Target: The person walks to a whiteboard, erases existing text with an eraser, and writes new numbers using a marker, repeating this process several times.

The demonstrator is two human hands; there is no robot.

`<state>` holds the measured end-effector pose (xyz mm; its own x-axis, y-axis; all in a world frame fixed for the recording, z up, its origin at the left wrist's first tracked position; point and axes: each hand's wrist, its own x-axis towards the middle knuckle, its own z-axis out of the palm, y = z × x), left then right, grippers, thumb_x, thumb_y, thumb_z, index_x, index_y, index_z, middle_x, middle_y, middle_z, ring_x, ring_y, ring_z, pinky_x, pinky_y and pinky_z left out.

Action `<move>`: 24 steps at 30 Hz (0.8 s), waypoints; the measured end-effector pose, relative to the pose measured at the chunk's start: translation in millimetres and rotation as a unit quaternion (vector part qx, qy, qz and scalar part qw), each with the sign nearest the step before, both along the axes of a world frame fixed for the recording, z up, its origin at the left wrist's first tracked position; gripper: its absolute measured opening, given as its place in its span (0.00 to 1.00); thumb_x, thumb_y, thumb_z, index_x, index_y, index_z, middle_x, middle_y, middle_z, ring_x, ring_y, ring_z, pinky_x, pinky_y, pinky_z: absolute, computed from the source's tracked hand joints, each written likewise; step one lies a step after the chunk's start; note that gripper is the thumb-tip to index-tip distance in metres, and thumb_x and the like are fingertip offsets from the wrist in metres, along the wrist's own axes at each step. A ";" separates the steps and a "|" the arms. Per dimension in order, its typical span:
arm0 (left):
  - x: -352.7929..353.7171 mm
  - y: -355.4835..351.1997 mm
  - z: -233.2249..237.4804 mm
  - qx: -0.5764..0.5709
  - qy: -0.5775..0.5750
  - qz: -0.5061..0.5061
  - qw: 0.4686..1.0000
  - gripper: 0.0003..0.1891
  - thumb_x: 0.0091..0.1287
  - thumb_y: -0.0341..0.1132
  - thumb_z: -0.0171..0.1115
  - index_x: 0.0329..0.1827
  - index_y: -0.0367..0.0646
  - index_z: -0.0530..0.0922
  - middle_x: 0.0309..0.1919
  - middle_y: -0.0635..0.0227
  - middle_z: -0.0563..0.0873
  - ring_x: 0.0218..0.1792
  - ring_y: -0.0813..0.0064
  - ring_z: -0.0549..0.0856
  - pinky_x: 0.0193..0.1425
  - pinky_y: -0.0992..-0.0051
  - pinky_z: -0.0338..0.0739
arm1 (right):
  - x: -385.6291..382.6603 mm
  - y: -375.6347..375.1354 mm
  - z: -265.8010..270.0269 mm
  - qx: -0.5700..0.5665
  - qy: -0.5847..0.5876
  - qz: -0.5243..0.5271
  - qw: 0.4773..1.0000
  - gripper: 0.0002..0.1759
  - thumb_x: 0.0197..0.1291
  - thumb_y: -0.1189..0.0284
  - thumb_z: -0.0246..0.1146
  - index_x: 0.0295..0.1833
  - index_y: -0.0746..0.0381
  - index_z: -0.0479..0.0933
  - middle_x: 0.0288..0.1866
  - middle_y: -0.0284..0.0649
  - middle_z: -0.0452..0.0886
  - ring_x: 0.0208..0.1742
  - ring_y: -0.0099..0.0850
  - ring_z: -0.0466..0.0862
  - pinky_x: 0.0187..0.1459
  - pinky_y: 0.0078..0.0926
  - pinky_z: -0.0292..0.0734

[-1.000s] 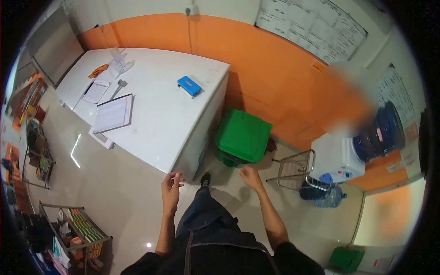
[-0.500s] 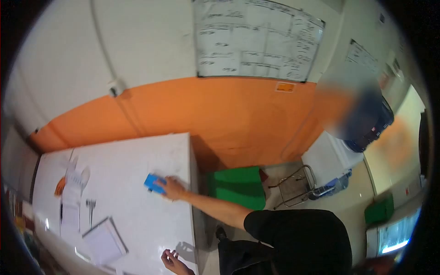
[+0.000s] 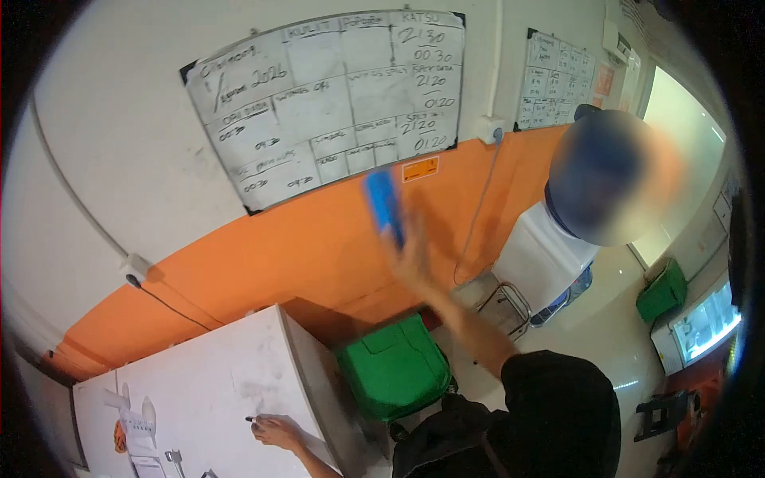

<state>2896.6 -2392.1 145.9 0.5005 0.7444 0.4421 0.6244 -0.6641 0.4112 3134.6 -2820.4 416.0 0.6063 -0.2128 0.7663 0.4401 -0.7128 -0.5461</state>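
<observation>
In my right hand (image 3: 412,248) is a blue board eraser (image 3: 382,197), raised in front of the orange wall just below the large whiteboard (image 3: 311,171). Both hand and eraser are smeared by motion; a gap to the board cannot be judged. My left hand (image 3: 279,432) is low over the white freezer-like top (image 3: 199,374), its fingers closed on a marker (image 3: 253,420) whose dark end sticks out. Handwritten words and times fill the whiteboard's grid. Grey smudges mark the white top near my left hand.
A green lidded bin (image 3: 394,370) stands beside the white top. Beyond it are a metal-framed stool (image 3: 510,307) and a white water dispenser (image 3: 542,255). A smaller whiteboard (image 3: 554,80) hangs farther right. A cable runs from a wall socket (image 3: 134,267).
My right hand has lifted the eraser from the white top up toward the large whiteboard. My left hand now shows a marker. The view has turned up and right.
</observation>
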 end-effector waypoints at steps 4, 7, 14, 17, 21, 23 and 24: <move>-1.5 -4.0 4.1 0.036 0.019 0.007 0.999 0.21 0.74 0.46 0.47 0.58 0.38 0.75 0.58 0.49 0.73 0.61 0.50 0.71 0.57 0.49 0.70 | 115.2 -139.2 72.9 0.028 -0.151 -0.163 0.975 0.33 0.70 0.61 0.59 0.74 0.68 0.63 0.50 0.56 0.75 0.49 0.49 0.74 0.51 0.44 0.72; 6.7 -9.4 11.7 0.031 0.033 0.031 0.998 0.23 0.73 0.48 0.48 0.57 0.38 0.75 0.58 0.50 0.73 0.60 0.50 0.72 0.57 0.49 0.70 | 181.6 -177.3 88.1 -0.014 -0.192 -0.189 0.963 0.37 0.65 0.60 0.64 0.74 0.66 0.62 0.49 0.58 0.69 0.49 0.50 0.71 0.51 0.48 0.72; 9.0 -13.6 12.5 0.154 0.200 0.015 0.968 0.19 0.72 0.44 0.54 0.56 0.38 0.75 0.54 0.53 0.76 0.56 0.50 0.74 0.50 0.47 0.74 | 203.2 -162.6 86.3 -0.074 -0.193 -0.197 0.958 0.48 0.60 0.62 0.68 0.79 0.62 0.50 0.45 0.58 0.66 0.47 0.54 0.70 0.47 0.50 0.75; 11.5 -7.9 12.9 0.095 0.075 0.020 0.992 0.18 0.73 0.44 0.54 0.54 0.38 0.76 0.51 0.53 0.77 0.54 0.49 0.75 0.49 0.46 0.74 | 196.8 -171.0 95.0 -0.070 -0.164 -0.204 0.963 0.50 0.59 0.61 0.69 0.80 0.58 0.47 0.46 0.57 0.65 0.47 0.54 0.70 0.45 0.50 0.77; 8.3 -23.1 12.6 0.145 0.109 0.028 0.983 0.20 0.73 0.46 0.53 0.52 0.36 0.77 0.49 0.51 0.78 0.51 0.48 0.75 0.48 0.47 0.74 | 198.9 -158.0 98.1 -0.086 -0.191 -0.166 0.964 0.49 0.58 0.62 0.69 0.80 0.55 0.50 0.47 0.57 0.66 0.48 0.54 0.71 0.47 0.47 0.78; 3.4 -8.3 12.1 0.257 0.059 -0.013 0.965 0.31 0.63 0.50 0.62 0.59 0.32 0.74 0.39 0.50 0.82 0.42 0.52 0.81 0.44 0.50 0.77 | 198.9 -182.3 95.6 -0.092 -0.154 -0.179 0.967 0.49 0.58 0.62 0.70 0.80 0.53 0.50 0.48 0.58 0.66 0.49 0.54 0.71 0.47 0.48 0.78; 3.3 2.6 2.6 0.257 0.056 -0.014 0.965 0.31 0.63 0.50 0.62 0.59 0.32 0.74 0.39 0.50 0.82 0.42 0.52 0.81 0.44 0.50 0.77 | 198.5 -192.3 94.7 -0.091 -0.119 -0.186 0.971 0.49 0.58 0.61 0.70 0.80 0.52 0.50 0.49 0.59 0.66 0.50 0.55 0.71 0.47 0.48 0.78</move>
